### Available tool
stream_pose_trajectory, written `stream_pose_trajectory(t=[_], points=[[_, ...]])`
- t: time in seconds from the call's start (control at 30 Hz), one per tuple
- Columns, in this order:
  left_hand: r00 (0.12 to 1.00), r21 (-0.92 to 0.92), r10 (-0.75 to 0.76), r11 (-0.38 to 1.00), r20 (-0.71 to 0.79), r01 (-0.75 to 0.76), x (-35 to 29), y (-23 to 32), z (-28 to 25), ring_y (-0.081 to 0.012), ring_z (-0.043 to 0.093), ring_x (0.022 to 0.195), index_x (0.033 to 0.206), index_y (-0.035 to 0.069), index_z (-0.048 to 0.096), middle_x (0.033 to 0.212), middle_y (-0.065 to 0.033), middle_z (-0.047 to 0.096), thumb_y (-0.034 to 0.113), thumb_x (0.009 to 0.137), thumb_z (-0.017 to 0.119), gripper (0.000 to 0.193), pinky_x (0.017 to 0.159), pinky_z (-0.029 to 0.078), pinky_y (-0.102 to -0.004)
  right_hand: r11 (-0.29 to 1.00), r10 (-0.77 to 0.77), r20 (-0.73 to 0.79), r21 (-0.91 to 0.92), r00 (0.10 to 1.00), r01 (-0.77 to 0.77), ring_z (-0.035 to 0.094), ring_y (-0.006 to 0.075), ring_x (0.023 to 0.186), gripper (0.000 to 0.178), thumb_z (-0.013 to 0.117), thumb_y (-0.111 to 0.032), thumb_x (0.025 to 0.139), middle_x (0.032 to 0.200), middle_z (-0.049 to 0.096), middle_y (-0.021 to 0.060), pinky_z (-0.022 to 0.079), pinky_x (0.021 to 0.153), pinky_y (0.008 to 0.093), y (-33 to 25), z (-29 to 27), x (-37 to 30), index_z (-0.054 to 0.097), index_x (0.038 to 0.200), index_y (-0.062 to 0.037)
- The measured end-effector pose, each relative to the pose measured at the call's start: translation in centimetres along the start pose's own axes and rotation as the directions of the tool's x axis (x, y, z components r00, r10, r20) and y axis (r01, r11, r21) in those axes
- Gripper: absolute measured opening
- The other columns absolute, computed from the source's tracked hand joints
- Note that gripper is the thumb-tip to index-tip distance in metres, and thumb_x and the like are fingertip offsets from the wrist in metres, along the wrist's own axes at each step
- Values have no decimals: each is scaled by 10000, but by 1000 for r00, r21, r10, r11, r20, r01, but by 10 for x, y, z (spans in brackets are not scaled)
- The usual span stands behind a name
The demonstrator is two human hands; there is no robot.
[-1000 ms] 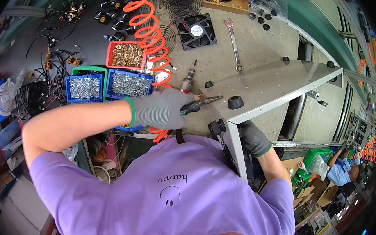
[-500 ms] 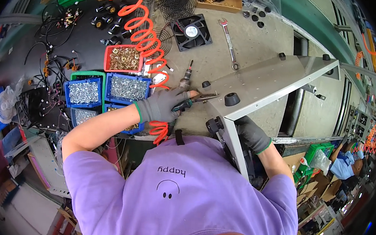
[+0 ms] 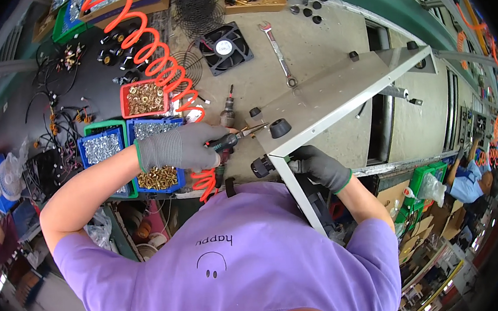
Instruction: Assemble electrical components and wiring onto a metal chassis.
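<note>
In its grey glove, my left hand [image 3: 183,148] is closed round the dark green handles of a pair of long-nosed pliers [image 3: 223,141]. Their jaws point right, close to a black rubber foot [image 3: 280,128] on a grey sheet-metal housing [image 3: 321,100]. A black cable gland [image 3: 261,167] sticks out of the housing's near side panel. Behind that panel, my gloved right hand [image 3: 324,170] reaches inside at the gland's level, fingers curled; what they grip is hidden. Left of the housing lies a pneumatic screwdriver [image 3: 228,112], partly behind my left hand and the pliers.
A combination wrench [image 3: 279,56] and a black fan [image 3: 224,48] lie behind the housing. Red [image 3: 125,107] and blue bins [image 3: 84,152] of small fasteners stand left. A coiled orange air hose [image 3: 159,59] hangs across the bench. Another person [image 3: 467,182] is far right.
The whole view has shifted, so the bench things sit farther left. My right hand shows more beside the panel, with its fingers nearer the gland. The pliers stay in my left hand.
</note>
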State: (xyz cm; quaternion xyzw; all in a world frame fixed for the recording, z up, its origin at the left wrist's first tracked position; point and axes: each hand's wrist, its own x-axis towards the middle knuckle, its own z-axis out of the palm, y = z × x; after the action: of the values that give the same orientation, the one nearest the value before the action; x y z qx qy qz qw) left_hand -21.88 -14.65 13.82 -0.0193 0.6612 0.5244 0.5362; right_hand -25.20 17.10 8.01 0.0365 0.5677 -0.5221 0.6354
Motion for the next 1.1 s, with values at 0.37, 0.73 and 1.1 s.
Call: stream_pose_trajectory(t=[0.37, 0.73, 1.1], points=[[907, 104, -372, 928, 196, 358, 5, 71, 4, -178, 618, 684, 1099, -26, 421, 775, -127, 582, 51, 719, 542, 405, 590, 509, -315, 1000, -9, -2, -29, 1000, 9, 550, 172, 944, 461, 608, -78, 801, 1041, 612, 116, 410, 881, 262, -11, 4, -3, 491, 1216, 83], [988, 484, -153, 862, -29, 147, 11, 40, 23, -299, 620, 872, 1284, -39, 328, 915, -235, 600, 64, 720, 540, 611, 758, 474, -388, 995, 6, -15, 95, 1000, -5, 569, 210, 961, 449, 613, -86, 770, 1023, 622, 156, 428, 886, 286, 2, 1, 3, 526, 1159, 119], [958, 608, 145, 793, -248, 38, 32, -16, 37, -462, 570, 869, 1301, -35, 291, 939, -306, 558, 15, 699, 552, 658, 757, 486, -471, 998, 18, -51, 66, 999, -15, 576, 226, 928, 492, 631, -118, 727, 1015, 621, 180, 432, 859, 281, 8, -6, 5, 537, 1135, 140]])
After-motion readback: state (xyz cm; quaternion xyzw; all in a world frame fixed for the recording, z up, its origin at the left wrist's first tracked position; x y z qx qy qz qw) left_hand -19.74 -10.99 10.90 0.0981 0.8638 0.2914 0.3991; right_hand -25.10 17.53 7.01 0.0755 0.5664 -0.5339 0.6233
